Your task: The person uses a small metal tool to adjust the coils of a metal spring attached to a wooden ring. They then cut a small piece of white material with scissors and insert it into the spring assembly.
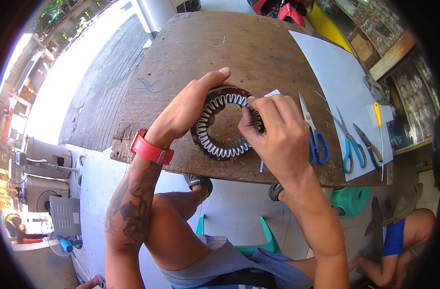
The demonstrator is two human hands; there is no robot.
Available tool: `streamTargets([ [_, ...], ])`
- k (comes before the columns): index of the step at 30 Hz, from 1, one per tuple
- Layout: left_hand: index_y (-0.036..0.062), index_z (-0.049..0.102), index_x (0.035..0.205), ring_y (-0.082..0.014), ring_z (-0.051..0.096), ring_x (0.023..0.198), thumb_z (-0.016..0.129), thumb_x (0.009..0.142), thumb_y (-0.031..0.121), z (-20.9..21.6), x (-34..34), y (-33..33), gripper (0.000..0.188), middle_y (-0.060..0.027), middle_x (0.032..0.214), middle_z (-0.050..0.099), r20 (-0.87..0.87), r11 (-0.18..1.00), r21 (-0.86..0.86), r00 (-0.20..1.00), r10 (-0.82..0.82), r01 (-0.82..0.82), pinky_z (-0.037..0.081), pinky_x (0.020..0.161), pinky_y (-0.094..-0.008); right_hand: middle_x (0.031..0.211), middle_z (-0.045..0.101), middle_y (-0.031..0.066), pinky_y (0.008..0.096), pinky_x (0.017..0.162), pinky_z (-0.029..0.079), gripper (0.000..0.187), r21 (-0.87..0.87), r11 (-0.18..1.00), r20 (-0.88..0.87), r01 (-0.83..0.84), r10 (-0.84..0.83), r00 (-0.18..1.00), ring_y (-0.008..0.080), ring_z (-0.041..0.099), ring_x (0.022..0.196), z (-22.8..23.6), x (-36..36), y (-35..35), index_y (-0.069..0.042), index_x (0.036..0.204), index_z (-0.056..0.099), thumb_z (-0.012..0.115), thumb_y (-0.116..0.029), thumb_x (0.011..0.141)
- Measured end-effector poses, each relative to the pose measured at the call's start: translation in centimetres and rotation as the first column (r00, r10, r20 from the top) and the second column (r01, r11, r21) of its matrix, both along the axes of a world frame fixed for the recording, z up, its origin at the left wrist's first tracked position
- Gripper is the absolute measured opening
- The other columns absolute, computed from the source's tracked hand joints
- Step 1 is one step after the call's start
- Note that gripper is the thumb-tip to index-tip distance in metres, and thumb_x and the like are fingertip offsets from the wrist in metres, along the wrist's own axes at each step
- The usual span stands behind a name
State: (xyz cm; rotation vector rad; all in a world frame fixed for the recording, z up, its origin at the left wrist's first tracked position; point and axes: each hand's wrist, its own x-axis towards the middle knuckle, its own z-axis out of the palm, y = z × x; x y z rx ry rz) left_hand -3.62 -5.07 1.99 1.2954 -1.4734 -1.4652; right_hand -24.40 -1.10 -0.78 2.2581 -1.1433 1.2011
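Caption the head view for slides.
Over a brown wooden table, the left hand holds a dark metal-looking ring lined with white loops; the right hand touches its right side.

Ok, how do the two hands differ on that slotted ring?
The left hand grips the slotted ring by its left side, while the right hand works at its upper right, thumb and index finger near the inner edge; whatever lies between them is hidden.
The left wrist wears a red band; the right wrist is bare.
Shared: both are bare and at the same ring.
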Motion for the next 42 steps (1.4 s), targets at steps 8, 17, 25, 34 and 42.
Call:
streamTargets([
  [8, -0.005, 0.075, 0.126, -0.0084, 0.059, 0.083, 0.046, 0.116, 0.053, 0.7, 0.1, 0.1, 0.065, -0.0048, 0.103, 0.074, 0.002, 0.997, 0.07, 1.0, -0.012, 0.012, 0.051, 0.072, -0.0259, 0.091, 0.065, 0.004, 0.033, 0.07, 0.063, 0.02, 0.009, 1.0, 0.027, -0.01, 0.01, 1.0, 0.0207, 0.067, 0.083, 0.1, -0.2, 0.3, -0.008, 0.097, 0.068, 0.084, -0.009, 0.085],
  [17, -0.0102, 0.073, 0.13, -0.0163, 0.069, 0.103, 0.044, 0.118, 0.048, 0.4, -0.3, 0.2, 0.066, -0.0156, 0.12, 0.078, -0.001, 0.999, -0.031, 1.0, -0.011, 0.011, 0.054, 0.099, -0.0316, 0.091, 0.064, 0.0036, 0.0317, 0.066, 0.062, 0.026, -0.008, 0.999, -0.06, 0.039, -0.039, 0.997, 0.0204, 0.067, 0.084, -0.2, -0.1, 0.3, -0.009, 0.099, 0.07, 0.087, -0.008, 0.079],
  [25, 0.0012, 0.079, 0.126, -0.0094, 0.055, 0.07, 0.045, 0.115, 0.056, -0.1, -0.5, 0.1, 0.065, -0.0028, 0.089, 0.066, 0.005, 0.998, -0.063, 1.0, 0.03, -0.03, 0.045, 0.063, -0.0257, 0.093, 0.063, 0.0033, 0.0316, 0.066, 0.062, 0.029, -0.03, 1.0, -0.063, 0.01, -0.011, 0.998, 0.0202, 0.067, 0.086, -0.4, -0.4, 0.0, -0.008, 0.101, 0.073, 0.087, -0.006, 0.076],
  [34, -0.0094, 0.07, 0.135, -0.0166, 0.069, 0.1, 0.045, 0.118, 0.046, 0.0, -0.2, 0.2, 0.063, -0.016, 0.116, 0.076, 0.084, 0.992, -0.125, 0.996, -0.007, 0.018, 0.053, 0.093, -0.0315, 0.089, 0.058, 0.0035, 0.0335, 0.066, 0.061, 0.024, 0.004, 1.0, -0.014, 0.024, -0.024, 1.0, 0.0218, 0.065, 0.083, -0.9, 0.1, -0.1, -0.01, 0.093, 0.066, 0.086, -0.007, 0.079],
  [42, -0.0052, 0.072, 0.133, -0.0147, 0.069, 0.098, 0.048, 0.115, 0.056, 0.0, 0.0, -0.1, 0.068, -0.0107, 0.118, 0.077, -0.025, 0.999, 0.028, 1.0, 0.018, -0.018, 0.056, 0.092, -0.0299, 0.127, 0.065, 0.0167, 0.0478, 0.101, 0.059, 0.08, 0.298, 0.934, 0.22, -0.196, 0.132, 0.966, 0.0363, 0.065, 0.116, 0.2, -1.1, 1.7, -0.007, 0.153, 0.053, 0.091, -0.02, 0.084],
])
